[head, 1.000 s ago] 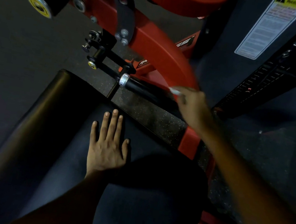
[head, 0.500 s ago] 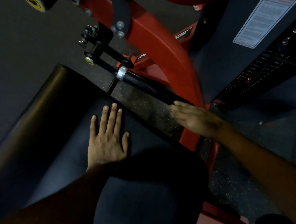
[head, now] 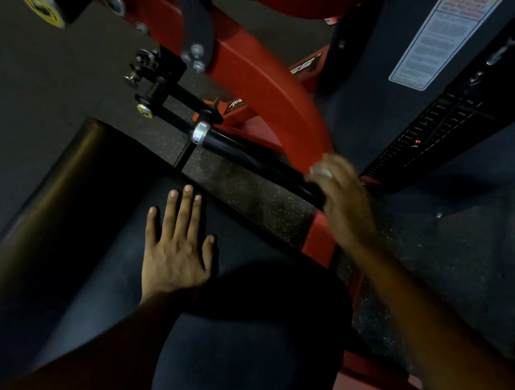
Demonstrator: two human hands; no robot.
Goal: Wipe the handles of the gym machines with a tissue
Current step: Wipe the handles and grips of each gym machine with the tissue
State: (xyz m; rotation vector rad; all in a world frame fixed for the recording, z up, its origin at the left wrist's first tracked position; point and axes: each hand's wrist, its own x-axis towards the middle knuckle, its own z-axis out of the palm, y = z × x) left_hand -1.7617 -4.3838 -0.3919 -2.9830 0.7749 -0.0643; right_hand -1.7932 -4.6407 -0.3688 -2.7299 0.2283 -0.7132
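Black pad (head: 81, 234), lower left: left hand (head: 177, 249) flat on it, grip released. Handle (head: 255, 157), frame centre: right hand (head: 341, 198) over its near end, grip grasping tissue (head: 320, 171). Best wrap tissue round bar, slide w/ firm pressure toward silver collar (head: 201, 133).

Gym floor. Red machine frame (head: 265, 95) at 12 o'clock, weight stack (head: 427, 134) with warning label (head: 442, 38) at 2 o'clock, black padded bench (head: 88, 252), speckled rubber flooring (head: 250, 190).
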